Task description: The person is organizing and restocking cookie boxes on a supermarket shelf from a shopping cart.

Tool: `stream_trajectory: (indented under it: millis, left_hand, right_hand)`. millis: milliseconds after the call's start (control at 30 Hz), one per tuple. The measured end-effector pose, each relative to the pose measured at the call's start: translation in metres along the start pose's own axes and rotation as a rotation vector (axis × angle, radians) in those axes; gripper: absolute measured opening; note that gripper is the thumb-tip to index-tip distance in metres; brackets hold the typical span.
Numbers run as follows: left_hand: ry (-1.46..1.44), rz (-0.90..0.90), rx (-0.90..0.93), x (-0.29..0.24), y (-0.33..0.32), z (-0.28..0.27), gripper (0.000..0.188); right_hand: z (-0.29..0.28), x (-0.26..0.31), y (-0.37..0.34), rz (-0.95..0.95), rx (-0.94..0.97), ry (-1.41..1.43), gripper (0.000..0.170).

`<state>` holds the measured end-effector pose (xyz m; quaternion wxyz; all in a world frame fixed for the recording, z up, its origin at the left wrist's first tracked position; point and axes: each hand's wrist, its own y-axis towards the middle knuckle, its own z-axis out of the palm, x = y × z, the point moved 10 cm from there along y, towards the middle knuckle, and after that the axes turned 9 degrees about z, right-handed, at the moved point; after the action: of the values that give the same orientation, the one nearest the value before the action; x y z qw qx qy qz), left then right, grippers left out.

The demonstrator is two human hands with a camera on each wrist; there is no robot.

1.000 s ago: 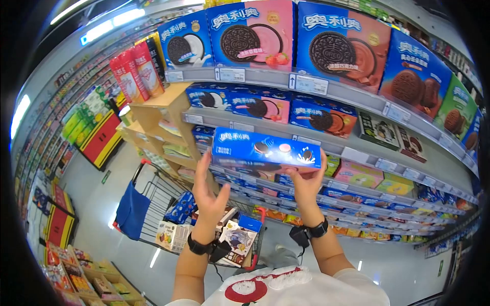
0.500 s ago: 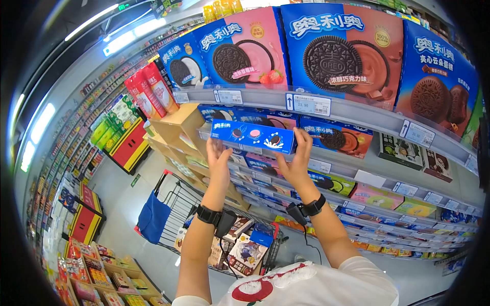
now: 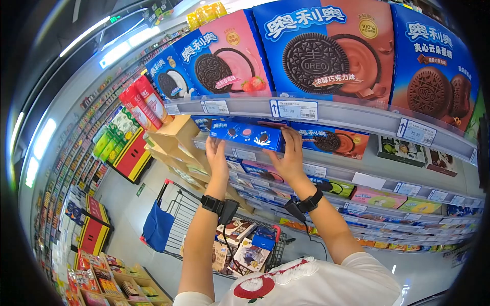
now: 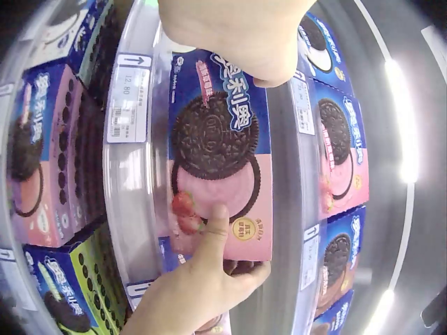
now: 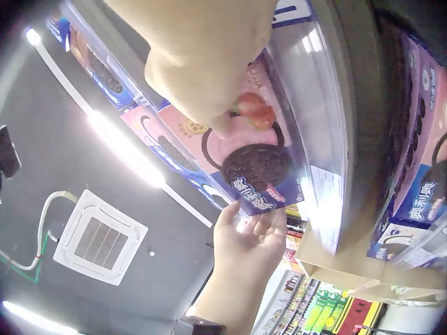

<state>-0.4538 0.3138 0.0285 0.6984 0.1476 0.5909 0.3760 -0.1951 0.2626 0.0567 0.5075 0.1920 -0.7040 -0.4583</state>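
A blue-and-pink Oreo cookie box [image 3: 246, 136] with strawberries on its front lies between my two hands, level with the second shelf. At its left end, my left hand [image 3: 218, 162] holds the box, with the fingers bent at the end in the right wrist view. My right hand [image 3: 290, 158] grips the right end; its thumb [image 4: 218, 222] lies on the pink front in the left wrist view and its fingers reach behind. Behind the held box, a chocolate Oreo box [image 3: 334, 143] stands on that shelf. The held box overlaps the shelf's front edge in the head view.
Large Oreo boxes [image 3: 326, 56] line the top shelf above a price-tag rail [image 3: 337, 112]. A shopping cart [image 3: 178, 209] with several boxes and a blue bag [image 3: 158, 227] stands below left. Red cans [image 3: 143, 107] stand on a wooden rack [image 3: 176, 135].
Both hands have carried the cookie box away from the body toward the second shelf, slightly left. The head view has tilted and moved closer to the shelves. Both hands stay on the box.
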Motion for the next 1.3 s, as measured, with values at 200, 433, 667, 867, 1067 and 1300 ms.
stream_trajectory:
  millis: [200, 433, 667, 867, 1067, 1300]
  left_hand:
    - [0.137, -0.082, 0.028, 0.017, 0.006, -0.005, 0.047]
    - [0.234, -0.037, 0.06, 0.027, 0.007, -0.006, 0.053]
    - [0.665, 0.188, 0.253, 0.015, -0.001, 0.017, 0.07]
    - [1.186, 0.147, 0.36, 0.03, -0.034, 0.021, 0.085]
    - [1.261, 0.185, 0.395, 0.031, -0.037, 0.022, 0.085]
    - [1.393, 0.243, 0.48, 0.022, -0.029, 0.025, 0.086]
  right_hand:
    - [0.001, 0.001, 0.005, 0.054, -0.021, -0.116, 0.07]
    - [0.01, -0.01, 0.002, 0.117, 0.021, -0.244, 0.07]
    - [0.012, -0.011, 0.002, 0.118, 0.045, -0.261, 0.068]
    - [0.009, -0.012, 0.008, 0.174, 0.063, -0.248, 0.069]
    - [0.012, -0.015, 0.004, 0.216, 0.032, -0.281, 0.074]
    - [0.017, -0.011, 0.004, 0.147, 0.007, -0.414, 0.072]
